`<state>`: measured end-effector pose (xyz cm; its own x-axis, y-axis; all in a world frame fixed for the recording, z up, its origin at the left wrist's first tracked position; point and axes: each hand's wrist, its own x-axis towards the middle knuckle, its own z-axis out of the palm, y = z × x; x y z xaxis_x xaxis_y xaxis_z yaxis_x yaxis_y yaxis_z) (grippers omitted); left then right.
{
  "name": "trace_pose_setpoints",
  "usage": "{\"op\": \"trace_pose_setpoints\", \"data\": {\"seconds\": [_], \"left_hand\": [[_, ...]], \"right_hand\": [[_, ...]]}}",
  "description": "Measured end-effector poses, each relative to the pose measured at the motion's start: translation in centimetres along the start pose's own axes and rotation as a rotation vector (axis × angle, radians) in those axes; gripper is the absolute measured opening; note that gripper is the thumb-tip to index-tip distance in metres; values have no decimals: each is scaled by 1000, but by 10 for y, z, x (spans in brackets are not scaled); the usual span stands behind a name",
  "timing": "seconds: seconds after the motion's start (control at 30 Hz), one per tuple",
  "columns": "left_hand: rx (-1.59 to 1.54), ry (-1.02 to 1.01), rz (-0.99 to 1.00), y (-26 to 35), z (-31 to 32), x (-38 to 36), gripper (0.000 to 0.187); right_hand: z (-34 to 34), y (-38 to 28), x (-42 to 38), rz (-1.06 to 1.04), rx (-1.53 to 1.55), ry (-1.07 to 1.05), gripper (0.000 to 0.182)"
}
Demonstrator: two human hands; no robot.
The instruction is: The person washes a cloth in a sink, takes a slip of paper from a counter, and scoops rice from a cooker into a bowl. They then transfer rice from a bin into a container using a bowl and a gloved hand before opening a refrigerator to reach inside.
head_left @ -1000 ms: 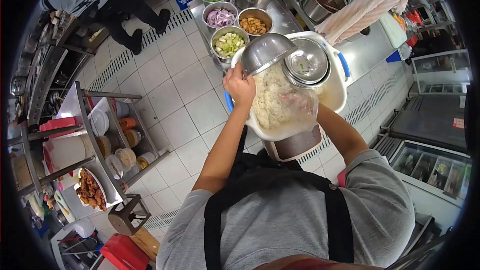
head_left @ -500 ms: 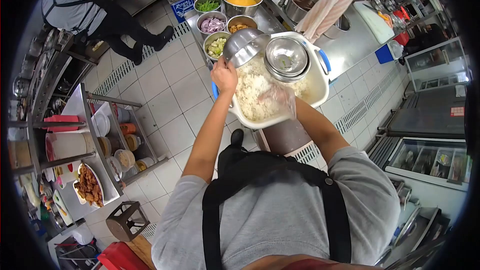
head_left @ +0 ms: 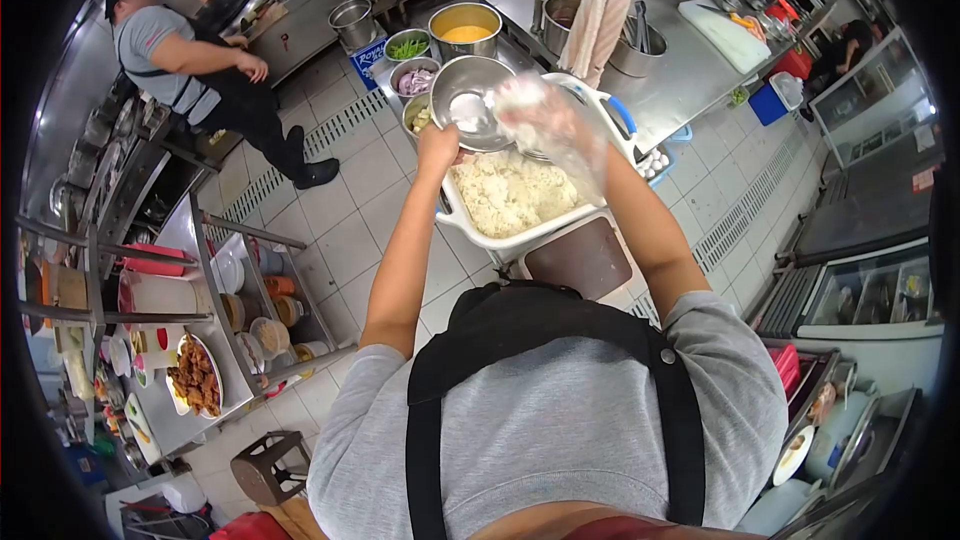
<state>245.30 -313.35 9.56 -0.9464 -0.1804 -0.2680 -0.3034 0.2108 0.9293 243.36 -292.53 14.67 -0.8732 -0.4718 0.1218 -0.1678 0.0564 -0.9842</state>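
Note:
My left hand (head_left: 438,148) grips the near-left rim of a metal bowl (head_left: 453,88). The bowl is tilted toward me over the back of a white tub (head_left: 488,242), with a small white patch of what looks like rice inside. Beside the bowl's right edge, my right hand (head_left: 548,118) wears a clear plastic glove. Motion smears its fingers, and white matter shows near them. Cooked rice (head_left: 515,190) fills the front of the tub. The stacked bowls behind the gloved hand are mostly hidden.
Past the tub stand containers of sliced purple onion (head_left: 413,78), chopped greens (head_left: 408,45) and yellow liquid (head_left: 465,32). A cloth (head_left: 603,15) hangs at the right counter (head_left: 650,80). Another person (head_left: 175,60) stands by a flaming wok (head_left: 228,2) at far left.
My right hand has risen from the rice to the bowl. The bowl has turned so its inside faces me, with white matter in it. The other person has turned, and flames show at the wok.

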Motion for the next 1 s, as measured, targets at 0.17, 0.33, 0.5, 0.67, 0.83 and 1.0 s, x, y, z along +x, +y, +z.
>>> {"op": "trace_pose_setpoints", "data": {"seconds": [0.17,0.33,0.5,0.67,0.83,1.0], "left_hand": [[-123,-134,-26,20,22,-17,33],[-177,-162,-12,21,25,-20,36],[-144,-205,-97,9,25,-18,38],[-143,-189,-129,7,28,-18,37],[-172,-113,-131,-34,11,10,35],[-98,111,45,-80,12,42,29]], "right_hand": [[9,-2,51,-251,-407,278,36],[5,33,69,-550,-842,299,20],[19,-9,43,-105,-804,274,71],[18,1,23,-192,-853,460,62],[9,-8,-14,-381,-821,382,31],[32,27,-33,-51,-1107,-419,21]]}}
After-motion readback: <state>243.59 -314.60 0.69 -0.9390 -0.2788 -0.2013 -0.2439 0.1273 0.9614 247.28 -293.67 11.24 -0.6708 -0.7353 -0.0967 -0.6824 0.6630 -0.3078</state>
